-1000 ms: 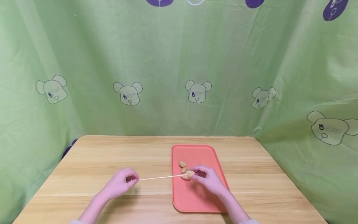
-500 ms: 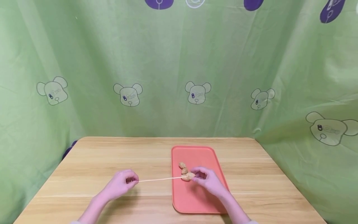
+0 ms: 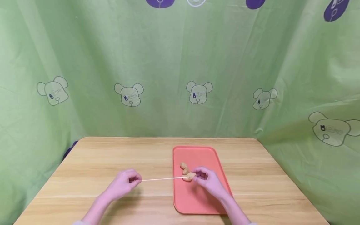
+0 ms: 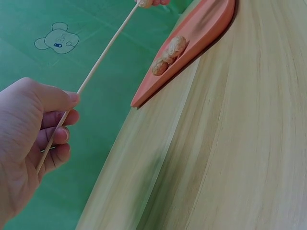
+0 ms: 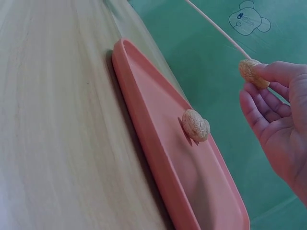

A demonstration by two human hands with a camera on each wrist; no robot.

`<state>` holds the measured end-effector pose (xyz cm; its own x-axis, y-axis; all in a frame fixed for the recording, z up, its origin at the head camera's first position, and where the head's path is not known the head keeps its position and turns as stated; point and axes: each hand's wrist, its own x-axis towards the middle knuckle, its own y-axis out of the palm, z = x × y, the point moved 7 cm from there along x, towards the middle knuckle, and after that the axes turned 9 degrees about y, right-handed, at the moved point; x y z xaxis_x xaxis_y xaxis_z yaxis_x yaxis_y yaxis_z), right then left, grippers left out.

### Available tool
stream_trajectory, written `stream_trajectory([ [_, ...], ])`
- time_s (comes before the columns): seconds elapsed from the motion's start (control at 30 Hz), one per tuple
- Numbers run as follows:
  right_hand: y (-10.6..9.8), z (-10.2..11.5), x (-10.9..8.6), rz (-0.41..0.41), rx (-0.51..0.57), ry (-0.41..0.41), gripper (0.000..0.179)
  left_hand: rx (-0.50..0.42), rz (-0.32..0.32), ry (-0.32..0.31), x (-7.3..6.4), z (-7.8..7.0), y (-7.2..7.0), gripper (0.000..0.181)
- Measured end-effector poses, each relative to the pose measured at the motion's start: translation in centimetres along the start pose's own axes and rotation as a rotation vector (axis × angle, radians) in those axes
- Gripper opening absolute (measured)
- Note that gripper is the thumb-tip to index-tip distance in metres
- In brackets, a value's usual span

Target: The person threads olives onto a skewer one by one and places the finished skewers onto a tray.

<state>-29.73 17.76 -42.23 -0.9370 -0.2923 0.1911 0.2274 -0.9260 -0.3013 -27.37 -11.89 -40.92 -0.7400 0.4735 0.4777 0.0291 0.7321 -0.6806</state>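
Observation:
My left hand (image 3: pixel 123 184) pinches a thin wooden skewer (image 3: pixel 161 179) between thumb and fingers, its lower end lying across the curled fingers in the left wrist view. The skewer points right, toward my right hand (image 3: pixel 209 181). There, thumb and fingertips pinch a small tan wrinkled ball (image 5: pixel 252 73), whose kind I cannot tell. The skewer's far end meets this ball, held above a coral-red tray (image 3: pixel 202 203). Several similar wrinkled balls (image 3: pixel 183 165) lie on the tray just behind and below the held one.
The tray lies lengthwise on a light wooden table (image 3: pixel 112 156), right of the middle. A green curtain (image 3: pixel 163 115) with printed bear heads hangs behind and along both sides of the table.
My left hand has shifted slightly right with the skewer, toward the ball. The right hand holds its place with the ball in its fingertips.

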Motion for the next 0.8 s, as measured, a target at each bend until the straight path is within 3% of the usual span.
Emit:
stream_trajectory([
  [0.6,0.3,0.1,-0.3,0.0,0.04,-0.044,0.028,-0.047,0.015,-0.022,0.3,0.1,1.0,0.003],
  [0.8,0.0,0.1,-0.3,-0.018,0.033,-0.022,0.028,-0.044,0.007,-0.024,0.4,0.1,1.0,0.005],
])
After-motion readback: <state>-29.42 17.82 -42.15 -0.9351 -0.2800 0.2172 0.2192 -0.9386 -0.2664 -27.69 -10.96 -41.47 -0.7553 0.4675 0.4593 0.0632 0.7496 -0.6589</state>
